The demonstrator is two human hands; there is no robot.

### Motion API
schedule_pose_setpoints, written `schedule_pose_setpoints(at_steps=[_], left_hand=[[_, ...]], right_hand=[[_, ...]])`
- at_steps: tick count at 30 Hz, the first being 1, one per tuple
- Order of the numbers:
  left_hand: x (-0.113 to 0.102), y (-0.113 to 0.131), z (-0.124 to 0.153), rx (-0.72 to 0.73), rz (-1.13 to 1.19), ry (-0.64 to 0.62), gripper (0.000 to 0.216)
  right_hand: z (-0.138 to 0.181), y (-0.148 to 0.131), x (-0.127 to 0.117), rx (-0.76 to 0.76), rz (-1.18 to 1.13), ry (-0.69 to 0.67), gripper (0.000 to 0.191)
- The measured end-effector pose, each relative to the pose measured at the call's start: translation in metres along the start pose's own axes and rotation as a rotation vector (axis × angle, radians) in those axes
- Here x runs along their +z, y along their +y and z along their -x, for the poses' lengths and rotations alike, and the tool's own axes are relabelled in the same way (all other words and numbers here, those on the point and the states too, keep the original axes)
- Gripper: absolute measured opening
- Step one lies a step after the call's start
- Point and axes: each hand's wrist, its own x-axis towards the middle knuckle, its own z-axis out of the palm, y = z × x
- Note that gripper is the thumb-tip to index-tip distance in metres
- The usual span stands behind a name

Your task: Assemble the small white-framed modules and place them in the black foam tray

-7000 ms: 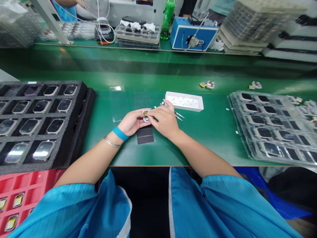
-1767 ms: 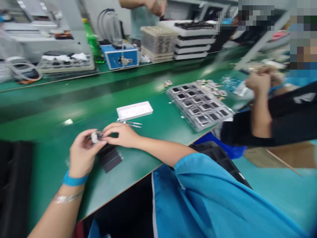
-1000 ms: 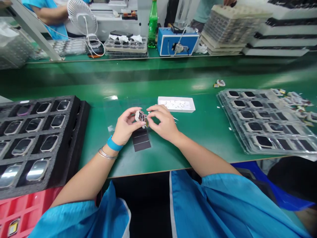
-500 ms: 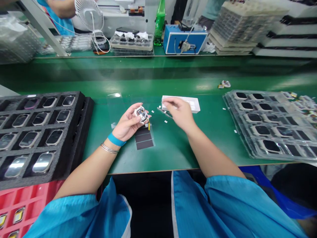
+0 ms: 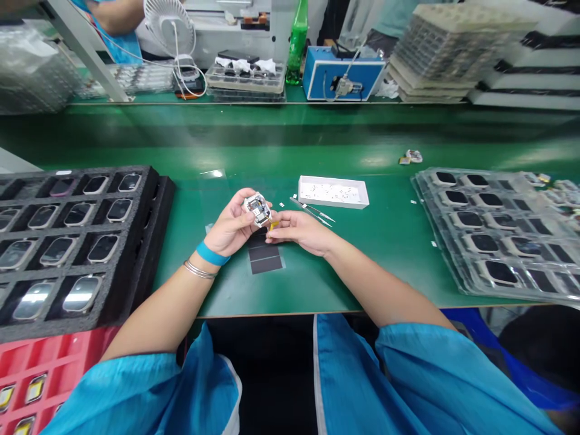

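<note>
1. My left hand (image 5: 233, 223) is closed around a watch case (image 5: 258, 210), its open back tilted up, held just above the desk (image 5: 317, 278), midway along it and nearer the near edge than the far one.
2. My right hand (image 5: 301, 229) pinches a small yellow tab (image 5: 273, 225) that hangs at the case's lower edge.
3. Dark pads (image 5: 265, 258) lie on the desk right below both hands.
4. Tweezers (image 5: 317, 212) lie loose just beyond my right hand, beside a shallow white tray (image 5: 333, 203).
5. A black foam tray (image 5: 156, 199) of watches sits toward the left edge, and a clear blister tray (image 5: 428, 208) toward the right.
</note>
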Motion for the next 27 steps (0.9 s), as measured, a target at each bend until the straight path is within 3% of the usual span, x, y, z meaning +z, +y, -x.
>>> schedule_pose_setpoints(at_steps=[3,8,11,16,21,27], left_hand=[[0.0,0.003,0.0,-0.003,-0.031,0.035,0.061],[0.002,0.002,0.001,-0.048,-0.067,0.059,0.059],[0.004,-0.002,0.001,-0.08,-0.065,0.033,0.058],[0.008,-0.01,0.002,-0.147,-0.066,-0.025,0.054],[0.005,-0.013,0.002,-0.188,-0.044,-0.091,0.056],[0.005,-0.011,0.002,-0.288,-0.039,-0.124,0.057]], right_hand=[[0.002,-0.007,-0.007,-0.063,0.024,0.07,0.039],[0.009,-0.017,-0.006,-0.462,0.191,0.272,0.035],[0.013,-0.016,-0.001,-0.6,0.326,0.328,0.036],[0.012,-0.011,0.003,-0.678,0.457,0.366,0.039],[0.011,-0.009,0.002,-0.769,0.563,0.361,0.027],[0.011,-0.006,0.002,-0.743,0.662,0.403,0.024]])
